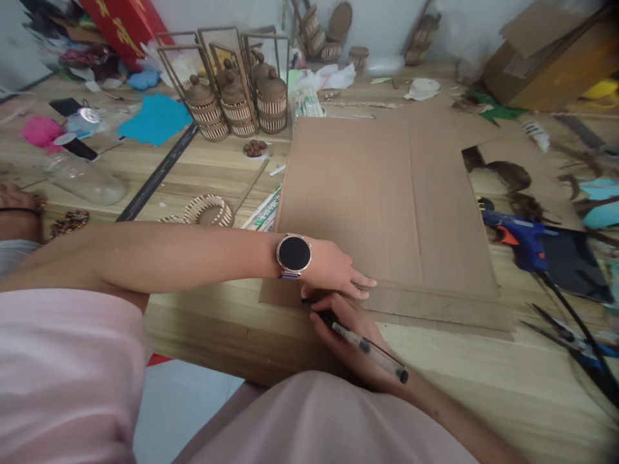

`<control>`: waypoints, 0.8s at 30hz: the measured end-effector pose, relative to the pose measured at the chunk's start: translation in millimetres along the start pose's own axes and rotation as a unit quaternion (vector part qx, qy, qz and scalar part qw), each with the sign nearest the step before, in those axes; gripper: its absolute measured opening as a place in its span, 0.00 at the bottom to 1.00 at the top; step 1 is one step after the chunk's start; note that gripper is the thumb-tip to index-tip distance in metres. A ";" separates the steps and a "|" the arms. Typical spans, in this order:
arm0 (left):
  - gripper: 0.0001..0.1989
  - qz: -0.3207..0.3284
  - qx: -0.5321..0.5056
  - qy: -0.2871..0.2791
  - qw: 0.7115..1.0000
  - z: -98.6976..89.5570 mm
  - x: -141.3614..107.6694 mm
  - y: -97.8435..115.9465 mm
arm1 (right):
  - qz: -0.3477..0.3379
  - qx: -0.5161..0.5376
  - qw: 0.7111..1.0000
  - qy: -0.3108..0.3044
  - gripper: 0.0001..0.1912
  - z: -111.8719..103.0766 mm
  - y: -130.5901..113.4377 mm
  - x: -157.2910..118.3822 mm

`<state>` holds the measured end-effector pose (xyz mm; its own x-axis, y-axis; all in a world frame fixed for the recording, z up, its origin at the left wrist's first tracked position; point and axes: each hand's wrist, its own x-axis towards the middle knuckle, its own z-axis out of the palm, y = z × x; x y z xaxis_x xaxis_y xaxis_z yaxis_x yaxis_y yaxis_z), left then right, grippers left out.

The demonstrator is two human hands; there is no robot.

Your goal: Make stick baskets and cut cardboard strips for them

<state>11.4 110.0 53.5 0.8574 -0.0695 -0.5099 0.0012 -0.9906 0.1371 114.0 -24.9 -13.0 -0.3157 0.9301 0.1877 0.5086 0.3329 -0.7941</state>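
The writing end of a slim pen with a clear plastic barrel and dark ends (360, 343) disappears among the fingers, so whether it touches anything cannot be told. The left hand (331, 265), wearing a round black-faced watch (294, 253), covers part of a large flat sheet of brown cardboard (358, 193). The person's pale pink clothing (309, 419) hides the near side of the workbench. At the left edge another person's hand (14, 200) is cut off, and at the right edge pliers with blue handles (565, 335) run out of view.

The pen slants diagonally, its writing end forward and to the left, its rear end back toward the person's body and to the right. It is pinched between the thumb and fingers of the right hand (355, 317), just beside the left hand, at the cardboard's near edge. The left hand lies palm down on the sheet, its fingers extended toward the right and holding nothing.

The cardboard is matte, with a straight crease running away from the person; a second brown cardboard layer (280, 294) shows beneath its near edge. Pale wood grain marks the workbench (203, 322). Beyond stand three lanterns of pale slats with dark domed tops (236, 103); right of the sheet lies a blue glue gun with an orange trigger (527, 245).
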 end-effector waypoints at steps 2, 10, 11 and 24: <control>0.46 0.002 0.006 -0.001 1.000 0.9 -0.3 -0.2 | -0.001 0.005 1.000 0.000 0.03 -0.5 -0.1 0.2; 0.46 -0.006 -0.051 0.103 0.993 17.0 2.1 -4.3 | 0.070 -0.039 0.996 0.045 0.04 -20.9 5.5 -18.0; 0.47 -0.001 -0.051 0.105 0.993 19.5 3.0 -5.3 | 0.078 -0.051 0.994 0.059 0.05 -25.9 7.6 -23.6; 0.47 0.054 -0.039 0.196 0.978 38.8 7.0 -12.3 | 0.209 -0.215 0.930 0.212 0.17 -125.8 25.6 -87.2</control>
<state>-2.6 117.1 15.4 0.9862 -0.1083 -0.1251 -0.0753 -0.9669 0.2439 255.4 -78.0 23.1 0.2805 0.9392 0.1981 0.8182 -0.1261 -0.5609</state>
